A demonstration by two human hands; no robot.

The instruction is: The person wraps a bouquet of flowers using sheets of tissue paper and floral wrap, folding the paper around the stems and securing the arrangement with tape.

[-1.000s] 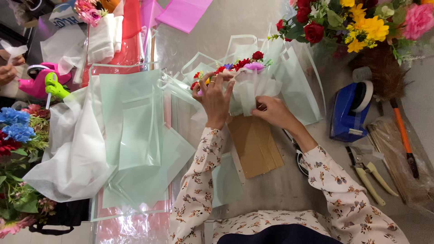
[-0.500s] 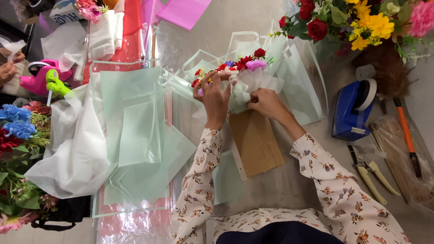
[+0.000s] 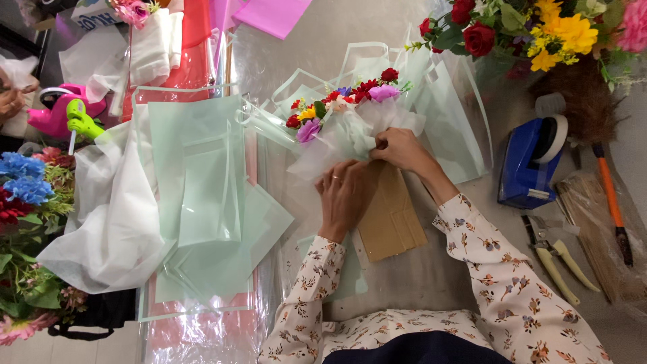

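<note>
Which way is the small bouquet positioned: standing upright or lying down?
Lying down: the bouquet rests on the table, blooms pointing away, both hands at its wrapped base.

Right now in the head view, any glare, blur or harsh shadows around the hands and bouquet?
Head view: even overhead light, soft shadows only; both the left hand and right hand on the small mixed-flower bouquet in white tissue are sharp; mild sheen on the clear cellophane sheets and grey tabletop; edges look slightly wide-angle stretched.
</note>
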